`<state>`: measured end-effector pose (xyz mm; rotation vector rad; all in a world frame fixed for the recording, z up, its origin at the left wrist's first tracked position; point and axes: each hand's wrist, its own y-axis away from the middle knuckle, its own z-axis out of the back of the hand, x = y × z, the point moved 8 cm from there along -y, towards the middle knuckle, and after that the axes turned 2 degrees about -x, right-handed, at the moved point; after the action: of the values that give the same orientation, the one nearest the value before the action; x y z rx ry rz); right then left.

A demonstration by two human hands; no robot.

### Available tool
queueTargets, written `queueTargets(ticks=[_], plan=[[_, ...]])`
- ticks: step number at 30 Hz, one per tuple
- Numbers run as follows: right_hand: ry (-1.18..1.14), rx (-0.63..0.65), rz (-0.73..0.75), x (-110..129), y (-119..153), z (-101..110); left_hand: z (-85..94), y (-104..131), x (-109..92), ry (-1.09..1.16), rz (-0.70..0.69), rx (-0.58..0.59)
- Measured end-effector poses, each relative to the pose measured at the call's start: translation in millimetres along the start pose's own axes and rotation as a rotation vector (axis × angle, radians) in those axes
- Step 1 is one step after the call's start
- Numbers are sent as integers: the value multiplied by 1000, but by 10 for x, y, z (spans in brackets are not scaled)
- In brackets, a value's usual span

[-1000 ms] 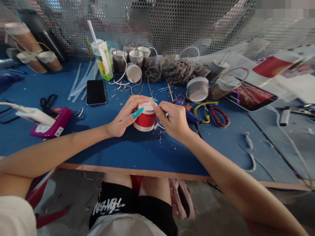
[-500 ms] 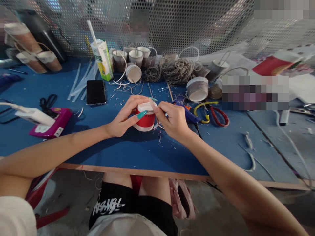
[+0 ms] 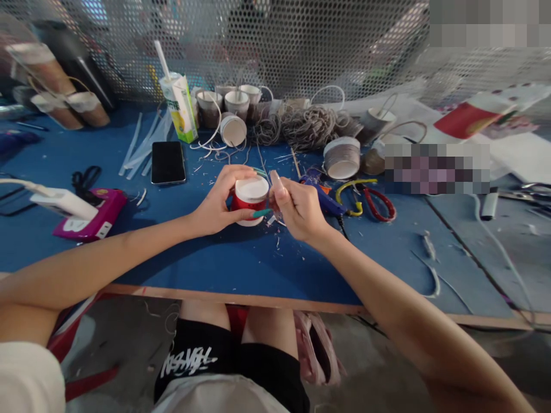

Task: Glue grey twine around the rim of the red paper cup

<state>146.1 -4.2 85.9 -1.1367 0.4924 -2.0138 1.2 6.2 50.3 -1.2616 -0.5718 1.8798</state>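
A small red paper cup (image 3: 248,205) with a white top and a white lower band stands on the blue table. My left hand (image 3: 219,201) is closed around its left side, fingers behind and thumb across the front. Close to the cup's right side is my right hand (image 3: 297,206), curled with the thumb raised. Whatever its fingers may hold is hidden. A thin white scrap lies below those fingers. A blue glue gun (image 3: 327,198) lies just beyond my right hand, beside yellow-handled and red-handled pliers (image 3: 379,205).
Behind the cup are a grey twine heap (image 3: 307,126), several twine-wrapped cups (image 3: 342,158) and a drink carton (image 3: 181,106). A phone (image 3: 168,163) and a purple power strip (image 3: 92,215) lie left. The table's front edge (image 3: 241,301) is near my lap.
My right hand has drawn back slightly from the cup's rim, and its thumb has lifted. More of the cup's white top shows. My left hand still holds the cup.
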Motion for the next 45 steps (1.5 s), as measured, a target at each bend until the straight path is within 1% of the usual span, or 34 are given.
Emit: queueTargets(ticks=[3, 7, 10, 12, 15, 17, 18, 19, 20, 22, 23, 24, 25, 26, 27, 30, 32, 34, 36, 38, 42, 43, 45], plan=[[-10, 1, -24, -19, 12, 14, 46, -13, 121, -67, 45, -33], [-3, -4, -17, -35, 28, 32, 101, -23, 341, -66, 156, -63], [58, -43, 6, -52, 39, 61, 141, -32, 487, -32, 232, -96], [146, -89, 24, -50, 31, 112, 185, -39, 554, -13, 269, -133], [351, -159, 9, -48, -22, 284, 247, -42, 624, 9, 314, -180], [503, -199, -77, -94, -64, 494, 262, -42, 662, 19, 337, -190], [580, -199, -151, -142, -73, 613, 266, -42, 678, 20, 347, -196], [662, -176, -235, -202, -68, 725, 271, -42, 692, 21, 357, -205], [731, -112, -325, -276, -46, 809, 275, -42, 705, 21, 369, -216], [824, 87, -527, -454, 75, 896, 275, -45, 725, 22, 401, -229], [864, 197, -616, -530, 166, 900, 270, -47, 730, 22, 419, -229], [895, 295, -674, -580, 255, 879, 265, -49, 732, 26, 438, -227], [922, 370, -699, -604, 327, 839, 259, -50, 734, 35, 460, -225], [946, 416, -694, -606, 374, 788, 253, -49, 736, 52, 482, -225], [971, 431, -664, -589, 391, 734, 247, -48, 736, 79, 500, -228], [1037, 408, -566, -528, 355, 598, 225, -53, 720, 200, 517, -248], [1044, 398, -544, -518, 306, 550, 213, -56, 710, 289, 514, -271], [1022, 379, -548, -522, 252, 559, 210, -52, 713, 367, 518, -305], [974, 323, -553, -533, 195, 633, 208, -44, 726, 433, 523, -333], [881, 246, -530, -557, 129, 737, 187, -40, 741, 488, 528, -324], [599, 45, -357, -600, -42, 910, 133, -37, 738, 564, 533, -267], [517, -5, -328, -621, -68, 926, 119, -33, 735, 584, 541, -257], [402, -52, -302, -656, -86, 874, 84, -21, 727, 615, 566, -234]])
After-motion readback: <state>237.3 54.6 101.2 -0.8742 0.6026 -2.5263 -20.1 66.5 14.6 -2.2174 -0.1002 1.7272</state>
